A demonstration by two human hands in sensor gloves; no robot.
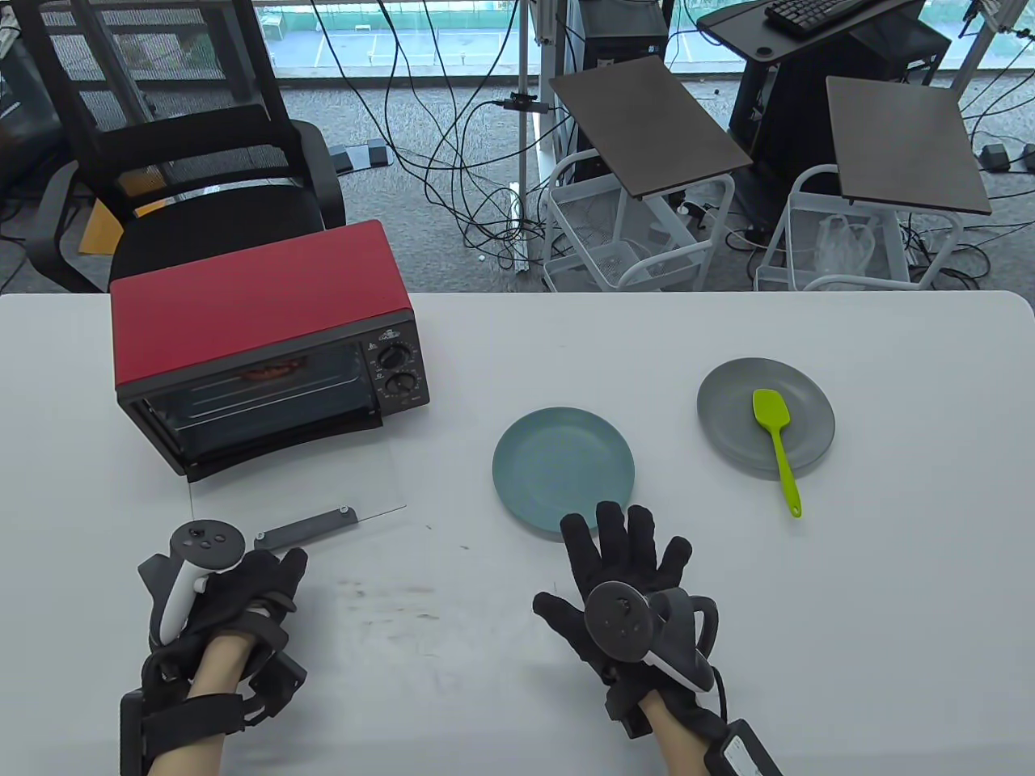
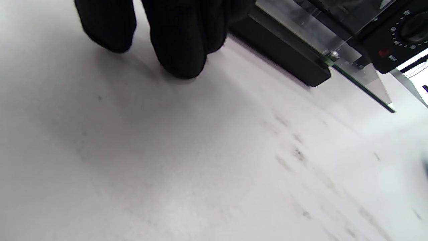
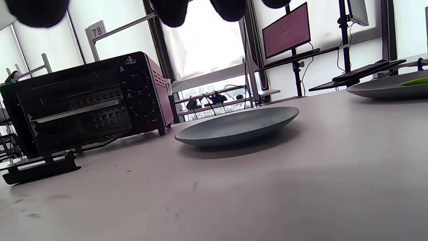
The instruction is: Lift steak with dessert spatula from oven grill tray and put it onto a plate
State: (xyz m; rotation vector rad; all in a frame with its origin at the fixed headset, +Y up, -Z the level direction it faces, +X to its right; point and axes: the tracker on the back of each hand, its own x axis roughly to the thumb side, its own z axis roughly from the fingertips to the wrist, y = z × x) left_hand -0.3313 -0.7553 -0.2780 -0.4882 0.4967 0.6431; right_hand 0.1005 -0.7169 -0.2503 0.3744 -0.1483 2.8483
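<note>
The red oven (image 1: 259, 323) stands at the left with its glass door (image 1: 299, 485) folded flat onto the table. A reddish steak (image 1: 271, 372) shows dimly on the grill tray inside. The green dessert spatula (image 1: 776, 440) lies on the grey plate (image 1: 720, 420) at the right. Between them sits the blue plate (image 1: 563, 469), with nothing on it. My left hand (image 1: 259, 578) rests just in front of the door handle (image 1: 307, 527), fingers (image 2: 180, 43) loosely curled and holding nothing. My right hand (image 1: 623, 550) lies flat and spread, its fingertips at the blue plate's near rim.
An office chair (image 1: 186, 162) stands behind the oven past the table's far edge. White carts (image 1: 639, 234) and cables are on the floor beyond. Dark smudges mark the table (image 1: 388, 598) between my hands. The door handle (image 2: 284, 57) lies close behind my left fingers.
</note>
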